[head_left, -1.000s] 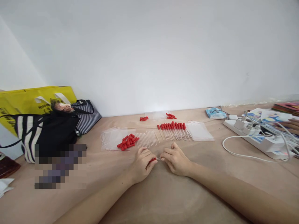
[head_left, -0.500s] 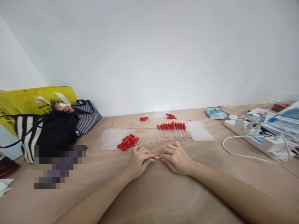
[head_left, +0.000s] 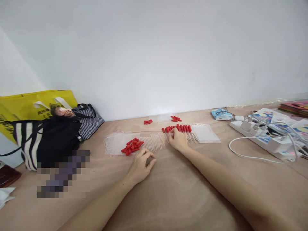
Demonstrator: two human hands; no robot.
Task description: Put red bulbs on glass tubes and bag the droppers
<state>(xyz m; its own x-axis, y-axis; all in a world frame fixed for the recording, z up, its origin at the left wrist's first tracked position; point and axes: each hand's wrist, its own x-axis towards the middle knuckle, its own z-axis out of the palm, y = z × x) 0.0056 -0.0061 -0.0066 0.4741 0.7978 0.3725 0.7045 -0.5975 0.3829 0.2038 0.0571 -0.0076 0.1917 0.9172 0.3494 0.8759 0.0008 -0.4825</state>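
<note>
1. Row of red-bulbed droppers (head_left: 183,128), the landmark: the pieces lie side by side on the table cloth (head_left: 168,192), bulbs away from the wearer.
2. Right hand (head_left: 178,138): on the row, left of its middle, fingers bent together; whether they grip a dropper cannot be told.
3. Left hand (head_left: 142,163): left of the row and nearer the wearer, open, fingers loosely curved, no object visible in it.
4. Handling (judged): each dropper is probably very light, its bulb soft and grippy, its clear stem stiffer, smooth and apt to roll. The best hold is a pinch where bulb meets stem; crowded neighbours are easily nudged.
5. Left of the row: thin clear tubes (head_left: 152,142), then loose red bulbs (head_left: 132,146) upon clear bags (head_left: 111,141).
6. Just right of the row: a clear bag stack (head_left: 207,134); well beyond it, a power strip (head_left: 245,127) and looping white cable (head_left: 240,156).
</note>
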